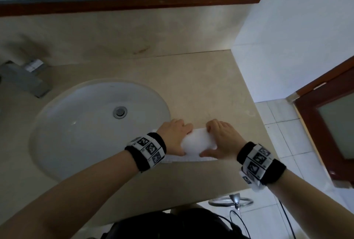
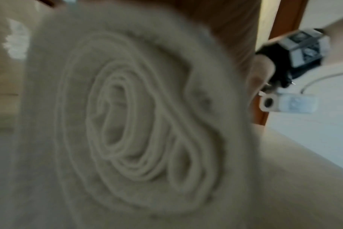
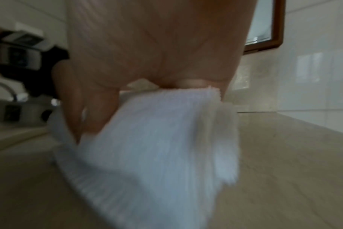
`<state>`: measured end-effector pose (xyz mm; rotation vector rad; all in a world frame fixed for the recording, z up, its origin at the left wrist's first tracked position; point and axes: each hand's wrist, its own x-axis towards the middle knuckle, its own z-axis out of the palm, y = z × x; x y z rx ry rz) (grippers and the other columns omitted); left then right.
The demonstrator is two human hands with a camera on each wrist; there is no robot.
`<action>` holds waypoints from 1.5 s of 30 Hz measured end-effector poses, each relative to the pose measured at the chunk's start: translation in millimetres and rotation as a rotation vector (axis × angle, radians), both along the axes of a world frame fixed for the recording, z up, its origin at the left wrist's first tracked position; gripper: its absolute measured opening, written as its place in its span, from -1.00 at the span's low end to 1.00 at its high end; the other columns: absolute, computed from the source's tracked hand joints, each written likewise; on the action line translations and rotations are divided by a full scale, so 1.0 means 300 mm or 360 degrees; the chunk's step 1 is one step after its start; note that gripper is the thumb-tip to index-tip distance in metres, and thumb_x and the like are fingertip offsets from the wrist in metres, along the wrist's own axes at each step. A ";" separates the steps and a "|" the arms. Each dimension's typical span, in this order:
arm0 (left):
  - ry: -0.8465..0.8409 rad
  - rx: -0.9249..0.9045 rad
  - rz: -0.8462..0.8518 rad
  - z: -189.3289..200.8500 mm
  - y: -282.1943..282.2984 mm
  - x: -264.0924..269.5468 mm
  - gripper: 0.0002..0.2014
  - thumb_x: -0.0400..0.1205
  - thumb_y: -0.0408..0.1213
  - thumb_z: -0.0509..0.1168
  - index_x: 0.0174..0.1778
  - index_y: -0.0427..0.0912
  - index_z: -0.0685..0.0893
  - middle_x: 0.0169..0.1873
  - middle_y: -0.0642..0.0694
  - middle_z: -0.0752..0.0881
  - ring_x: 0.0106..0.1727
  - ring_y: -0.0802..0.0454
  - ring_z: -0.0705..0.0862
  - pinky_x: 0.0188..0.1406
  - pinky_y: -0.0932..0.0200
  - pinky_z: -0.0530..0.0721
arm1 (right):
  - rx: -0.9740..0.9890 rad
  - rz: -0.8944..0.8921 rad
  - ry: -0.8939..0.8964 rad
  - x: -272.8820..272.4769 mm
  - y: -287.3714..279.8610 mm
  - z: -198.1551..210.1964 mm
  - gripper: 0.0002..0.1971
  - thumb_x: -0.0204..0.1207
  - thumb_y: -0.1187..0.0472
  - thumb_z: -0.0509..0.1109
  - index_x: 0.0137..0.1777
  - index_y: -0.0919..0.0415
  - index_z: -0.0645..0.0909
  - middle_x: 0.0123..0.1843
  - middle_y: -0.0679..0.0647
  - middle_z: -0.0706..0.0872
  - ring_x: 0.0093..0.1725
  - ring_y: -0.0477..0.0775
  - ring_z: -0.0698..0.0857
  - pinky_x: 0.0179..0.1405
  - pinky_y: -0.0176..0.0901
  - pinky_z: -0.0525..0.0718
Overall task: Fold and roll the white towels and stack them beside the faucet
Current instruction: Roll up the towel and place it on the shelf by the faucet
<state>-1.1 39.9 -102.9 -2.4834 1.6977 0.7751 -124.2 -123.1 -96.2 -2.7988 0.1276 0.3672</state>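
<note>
In the head view, lower centre, the white towel (image 1: 197, 144) lies as a nearly finished roll on the countertop (image 1: 201, 89) just right of the sink (image 1: 63, 123), its long axis running left to right between the left hand (image 1: 175, 135) and right hand (image 1: 223, 139), each curled over one end; the faucet (image 1: 24, 77) sits well apart at far left, so the left hand is nearer it. The left wrist view shows the roll's spiral end facing the lens. The right wrist view shows fingers (image 3: 92, 108) pressing the roll, a flat tail trailing toward the lower frame.
</note>
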 end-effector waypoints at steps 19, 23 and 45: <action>-0.0297 -0.0262 0.0139 -0.071 0.035 -0.153 -0.27 0.24 0.35 0.32 0.13 -0.15 0.52 0.04 -0.13 0.68 0.01 -0.15 0.64 -0.04 0.01 0.51 | -0.0362 -0.0099 -0.0220 -0.097 0.125 -0.094 -0.16 0.00 -0.43 0.34 0.13 0.22 0.65 -0.05 0.09 0.76 -0.12 0.22 0.74 -0.01 -0.01 0.64; -0.0294 -0.0245 0.0100 -0.070 0.031 -0.151 -0.25 0.25 0.36 0.33 0.16 -0.16 0.50 0.07 -0.14 0.67 0.07 -0.16 0.63 0.04 -0.01 0.54 | -0.0350 -0.0074 -0.0245 -0.100 0.122 -0.100 -0.16 0.00 -0.43 0.38 0.13 0.22 0.64 -0.04 0.09 0.76 -0.10 0.21 0.75 0.03 -0.02 0.64; 0.0073 0.0192 0.0258 0.065 0.029 -0.214 -0.18 0.25 0.19 0.55 0.34 -0.10 0.42 0.23 -0.10 0.62 0.18 -0.14 0.65 -0.03 0.14 0.49 | -0.0086 0.0189 0.0831 -0.017 0.138 0.114 -0.06 0.17 -0.26 0.59 0.52 0.08 0.35 0.43 0.08 0.57 0.40 0.20 0.56 0.34 0.02 0.52</action>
